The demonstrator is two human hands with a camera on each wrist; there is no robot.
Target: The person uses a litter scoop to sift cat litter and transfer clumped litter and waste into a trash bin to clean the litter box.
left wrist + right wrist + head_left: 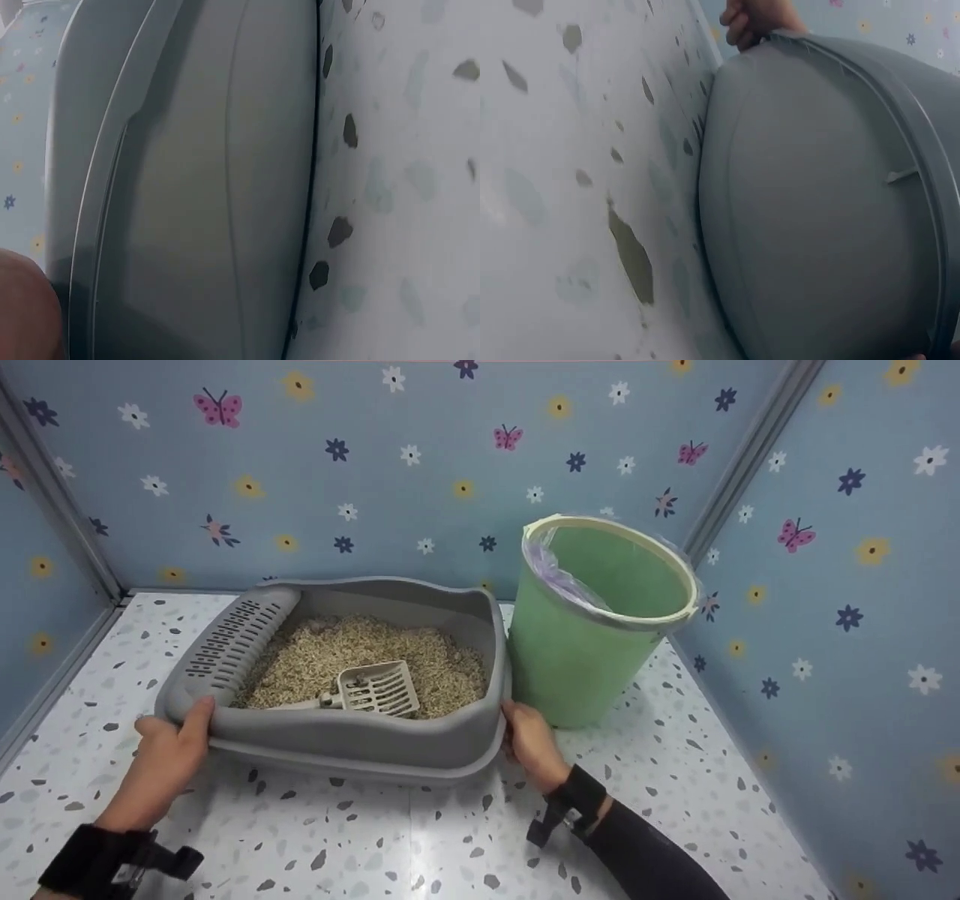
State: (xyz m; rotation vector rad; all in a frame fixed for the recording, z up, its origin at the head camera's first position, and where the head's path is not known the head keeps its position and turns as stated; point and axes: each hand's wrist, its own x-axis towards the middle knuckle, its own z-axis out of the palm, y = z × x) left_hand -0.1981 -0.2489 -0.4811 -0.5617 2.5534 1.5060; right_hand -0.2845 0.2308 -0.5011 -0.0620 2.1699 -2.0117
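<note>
Head view: grey litter tray (337, 735) on speckled floor (375, 840), beside green bin (592, 652). My left hand (169, 754) and right hand (529, 742) clasp its near corners, steadying it level; scoop (371, 690) rests inside.

Open terrazzo floor (420, 840) in front of the litter tray (337, 739) — free passage. Green bin (592, 622) just beside the tray's right end blocks that side; papered walls (840, 585) enclose three sides — top open.
</note>
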